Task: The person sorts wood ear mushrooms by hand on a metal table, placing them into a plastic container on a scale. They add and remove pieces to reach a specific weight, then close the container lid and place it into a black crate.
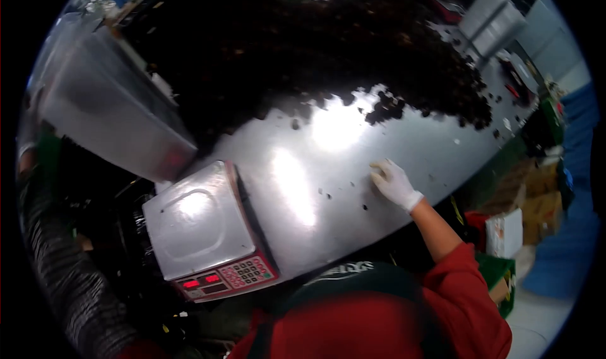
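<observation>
My right hand point(396, 186), in a white glove, is over the bare metal table point(341, 217) with its fingers loosely bent and slightly apart. Nothing shows in it. A few small dark bits lie on the metal to its left. Beyond it spreads a large heap of small dark pieces point(315, 56), too dark to make out singly. My left hand is out of view. A scale point(202, 223) with a bare metal pan, red panel and lit red digits stands at the left of the table.
A translucent plastic bin point(113, 100) is tilted behind the scale. At the far left is another person's striped sleeve point(69, 264). A white container point(492, 21) stands at the back right. Cardboard boxes point(543, 201) and a green crate point(499, 283) are beyond the table's right edge.
</observation>
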### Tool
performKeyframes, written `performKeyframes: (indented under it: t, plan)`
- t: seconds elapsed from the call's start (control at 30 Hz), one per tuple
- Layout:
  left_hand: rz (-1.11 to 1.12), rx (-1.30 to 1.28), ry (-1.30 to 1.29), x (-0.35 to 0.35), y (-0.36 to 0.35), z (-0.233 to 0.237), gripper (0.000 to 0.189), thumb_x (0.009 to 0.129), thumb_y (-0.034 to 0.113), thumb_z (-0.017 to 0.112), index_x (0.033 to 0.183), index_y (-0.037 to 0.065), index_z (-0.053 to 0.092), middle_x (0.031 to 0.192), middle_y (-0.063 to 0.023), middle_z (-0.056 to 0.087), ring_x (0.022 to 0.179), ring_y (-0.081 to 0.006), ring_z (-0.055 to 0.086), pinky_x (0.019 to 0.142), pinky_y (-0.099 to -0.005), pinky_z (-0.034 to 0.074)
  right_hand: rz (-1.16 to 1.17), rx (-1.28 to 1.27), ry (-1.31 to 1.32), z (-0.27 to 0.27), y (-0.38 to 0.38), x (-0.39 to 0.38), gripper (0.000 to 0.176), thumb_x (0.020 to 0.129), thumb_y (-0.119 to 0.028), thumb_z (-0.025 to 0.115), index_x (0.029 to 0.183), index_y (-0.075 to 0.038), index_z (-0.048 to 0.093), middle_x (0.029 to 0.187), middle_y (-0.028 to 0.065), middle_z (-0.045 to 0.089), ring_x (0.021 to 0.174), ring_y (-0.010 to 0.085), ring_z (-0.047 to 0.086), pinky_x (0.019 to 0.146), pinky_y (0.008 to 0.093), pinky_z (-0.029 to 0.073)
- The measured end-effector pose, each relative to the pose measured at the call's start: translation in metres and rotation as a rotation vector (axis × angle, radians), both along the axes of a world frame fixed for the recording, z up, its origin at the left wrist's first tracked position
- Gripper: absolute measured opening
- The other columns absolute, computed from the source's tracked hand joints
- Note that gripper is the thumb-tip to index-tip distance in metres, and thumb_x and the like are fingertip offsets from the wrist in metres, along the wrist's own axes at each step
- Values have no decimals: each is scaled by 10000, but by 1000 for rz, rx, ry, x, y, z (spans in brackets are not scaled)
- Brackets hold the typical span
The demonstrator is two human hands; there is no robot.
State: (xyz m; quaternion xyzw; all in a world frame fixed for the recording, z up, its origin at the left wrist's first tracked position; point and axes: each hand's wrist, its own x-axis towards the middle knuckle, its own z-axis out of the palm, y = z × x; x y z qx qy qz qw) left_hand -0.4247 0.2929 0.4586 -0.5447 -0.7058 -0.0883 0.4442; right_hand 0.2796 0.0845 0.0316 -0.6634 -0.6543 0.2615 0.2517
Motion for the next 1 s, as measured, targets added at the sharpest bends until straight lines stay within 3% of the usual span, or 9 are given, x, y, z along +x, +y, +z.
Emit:
performKeyframes:
  t: [0.07, 0.13, 0.17, 0.27, 0.4, 0.63, 0.77, 0.87, 1.0]
  plan:
    - [-34, -4, -22, -29, 16, 1, 509, 880, 485, 585, 1141, 48, 580, 1141, -215, 601, 1047, -360, 589, 847, -433, 470, 51, 40, -42, -11, -9, 13, 232, 861, -196, 592, 1034, -49, 639, 960, 163, 621, 871, 336, 606, 800, 406, 485]
    - [-179, 55, 12, -16, 24, -4, 481, 818, 464, 651, 1010, 31, 571, 1021, -206, 628, 970, -388, 590, 809, -436, 462, -7, -26, -67, -16, -22, 26, 216, 856, -191, 600, 1010, -46, 643, 962, 164, 625, 896, 349, 597, 800, 404, 482]
    - [-64, -76, -61, 18, 18, -4, 437, 780, 408, 691, 982, 36, 583, 978, -193, 636, 922, -372, 600, 803, -431, 462, -38, -19, -58, -24, -30, 36, 206, 855, -184, 603, 998, -41, 643, 955, 164, 629, 894, 348, 602, 798, 401, 484]
    - [-107, -250, -202, 21, 37, -4, 309, 740, 269, 706, 916, 38, 604, 913, -166, 642, 883, -317, 618, 788, -399, 470, -146, -23, 5, -38, -48, 59, 171, 849, -142, 616, 976, -31, 641, 921, 160, 635, 862, 323, 625, 771, 377, 496]
    - [-177, -274, -315, 56, 12, 11, 307, 703, 255, 716, 869, 34, 581, 843, -138, 623, 779, -289, 607, 739, -360, 471, -188, -3, 47, -36, -53, 66, 140, 839, -104, 624, 952, -24, 643, 898, 151, 637, 810, 287, 640, 729, 349, 505]
    - [-249, 304, 6, 82, -35, 2, 354, 759, 271, 710, 1022, 66, 591, 877, -115, 640, 828, -280, 629, 742, -374, 487, -66, 76, -27, -31, -26, 50, 175, 849, -152, 612, 979, -41, 649, 925, 170, 637, 849, 331, 627, 762, 389, 498]
    - [-466, 171, -47, 83, -161, -65, 337, 825, 164, 683, 1120, 30, 591, 981, -114, 639, 886, -232, 623, 769, -317, 490, -64, 84, -16, -34, -23, 38, 194, 857, -170, 598, 1008, -52, 631, 930, 151, 612, 852, 337, 606, 763, 392, 486]
    - [-431, -83, -199, 103, -270, -167, 337, 875, 85, 664, 1194, 2, 591, 1059, -113, 637, 929, -196, 618, 789, -274, 492, -120, 44, 43, -39, -19, 36, 189, 860, -162, 603, 1013, -53, 622, 939, 138, 604, 834, 321, 604, 755, 379, 487]
    - [-276, -258, -422, 205, -345, -286, 221, 797, 103, 742, 941, 19, 597, 783, -52, 576, 684, -188, 534, 637, -317, 441, -131, 94, -16, -42, 3, 46, 188, 855, -145, 604, 1018, -54, 618, 944, 132, 600, 843, 306, 603, 759, 371, 486]
